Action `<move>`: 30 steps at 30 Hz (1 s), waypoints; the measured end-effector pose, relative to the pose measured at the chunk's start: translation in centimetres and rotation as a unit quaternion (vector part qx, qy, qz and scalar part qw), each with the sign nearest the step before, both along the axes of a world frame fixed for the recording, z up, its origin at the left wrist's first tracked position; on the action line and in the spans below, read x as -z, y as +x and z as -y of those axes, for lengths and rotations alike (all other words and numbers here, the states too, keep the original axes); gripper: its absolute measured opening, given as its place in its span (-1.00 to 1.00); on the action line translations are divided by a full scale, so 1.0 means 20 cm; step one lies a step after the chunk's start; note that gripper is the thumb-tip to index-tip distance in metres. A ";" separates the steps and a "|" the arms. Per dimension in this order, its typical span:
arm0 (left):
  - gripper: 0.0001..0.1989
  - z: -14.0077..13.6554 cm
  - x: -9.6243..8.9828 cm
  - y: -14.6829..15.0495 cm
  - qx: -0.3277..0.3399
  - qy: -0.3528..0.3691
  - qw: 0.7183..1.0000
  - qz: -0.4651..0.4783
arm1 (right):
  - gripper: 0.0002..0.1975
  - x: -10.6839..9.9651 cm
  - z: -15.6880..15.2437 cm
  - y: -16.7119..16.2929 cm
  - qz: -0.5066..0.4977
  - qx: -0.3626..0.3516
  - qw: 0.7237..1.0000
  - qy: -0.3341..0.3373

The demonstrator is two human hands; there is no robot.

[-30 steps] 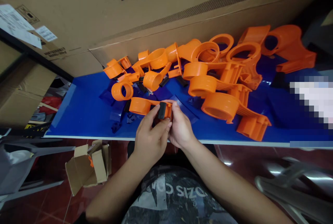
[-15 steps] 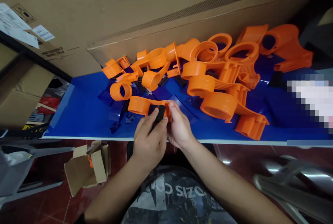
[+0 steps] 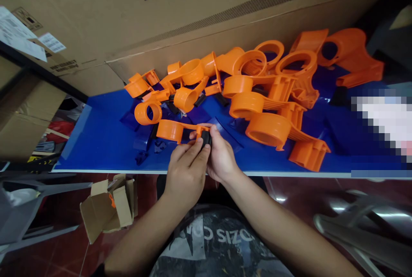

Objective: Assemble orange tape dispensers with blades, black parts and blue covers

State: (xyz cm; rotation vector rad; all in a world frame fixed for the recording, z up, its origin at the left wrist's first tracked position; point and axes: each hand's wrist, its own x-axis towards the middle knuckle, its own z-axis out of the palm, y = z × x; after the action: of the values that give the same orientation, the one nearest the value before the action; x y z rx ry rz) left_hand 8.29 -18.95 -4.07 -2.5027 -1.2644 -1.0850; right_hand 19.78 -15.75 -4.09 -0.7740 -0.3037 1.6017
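Note:
Near the front edge of the blue table, my right hand (image 3: 222,156) grips the end of an orange plastic tape dispenser (image 3: 169,131), its round ring pointing left. The fingers of my left hand (image 3: 187,167) are closed on a small black block (image 3: 206,138), which lies against the dispenser's squared end. Part of that end is hidden behind my fingers, so I cannot tell how far the block sits in it. Left of centre, a smaller orange ring part (image 3: 148,112) lies just behind the held dispenser.
Several large orange dispensers (image 3: 268,131) crowd the right of the blue table (image 3: 96,139). Dark blue plastic pieces (image 3: 141,140) and black blocks (image 3: 200,100) lie among smaller orange ones. A big cardboard box (image 3: 106,15) stands behind. On the floor sits an open small carton (image 3: 96,208).
The black block has shifted right and turned against the dispenser's squared end. My left fingers have moved right with it, while my right hand stays nearly where it was.

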 end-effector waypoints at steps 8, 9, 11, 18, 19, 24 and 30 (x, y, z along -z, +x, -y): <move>-0.77 -0.04 -0.05 -0.01 0.009 -0.005 1.000 -0.027 | -0.51 0.02 0.00 0.00 -0.022 -0.018 1.000 -0.003; -0.77 -0.05 -0.05 -0.01 0.012 -0.007 1.000 -0.023 | -0.50 0.02 0.00 0.00 -0.022 -0.019 1.000 -0.006; -0.77 -0.05 -0.05 -0.02 0.017 -0.005 1.000 -0.008 | -0.51 0.02 0.00 0.00 -0.022 -0.020 0.999 -0.013; -0.78 -0.07 -0.03 -0.02 0.022 0.022 0.999 0.032 | -0.50 0.03 0.00 0.01 -0.022 -0.025 0.999 -0.041; -0.79 -0.07 -0.03 -0.02 0.024 0.022 0.999 0.036 | -0.51 0.03 0.00 0.00 -0.020 -0.025 0.999 -0.041; -0.80 -0.08 -0.03 -0.03 0.035 0.030 0.998 0.039 | -0.56 0.02 0.00 0.01 -0.028 -0.026 0.999 -0.032; -0.81 -0.07 -0.01 -0.03 0.041 0.030 0.998 0.042 | -0.59 0.00 0.00 0.01 -0.019 -0.026 0.999 -0.017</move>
State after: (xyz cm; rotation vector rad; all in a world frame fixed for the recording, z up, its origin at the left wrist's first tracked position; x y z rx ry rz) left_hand 7.59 -17.65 -3.81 -2.5082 -1.1417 -1.2407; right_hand 19.88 -15.71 -4.06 -0.7652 -0.2725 1.6725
